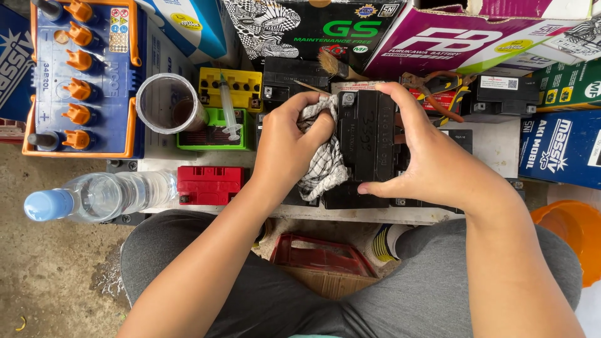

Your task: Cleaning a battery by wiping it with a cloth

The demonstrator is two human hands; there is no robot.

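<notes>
Grey-trousered knees lowest; right hand (432,166) fingers clamp black battery (366,150) steady; left hand (288,141), at 9 o'clock, grips checked rag (322,166) against it.

Boxes (438,37) wall us in behind; cup (166,103), syringe (228,106), bottle (100,195) crowd the left. Bare shelf (494,144) right of the battery (366,150) gives passage.

We see a pale worktop (494,147) crowded with things: a small black rectangular battery (366,150), a flat red plastic battery (210,184), a green plastic box (213,133) carrying a clear syringe (229,106), and a clear plastic bottle with a blue cap (100,195) lying at its left edge.
</notes>
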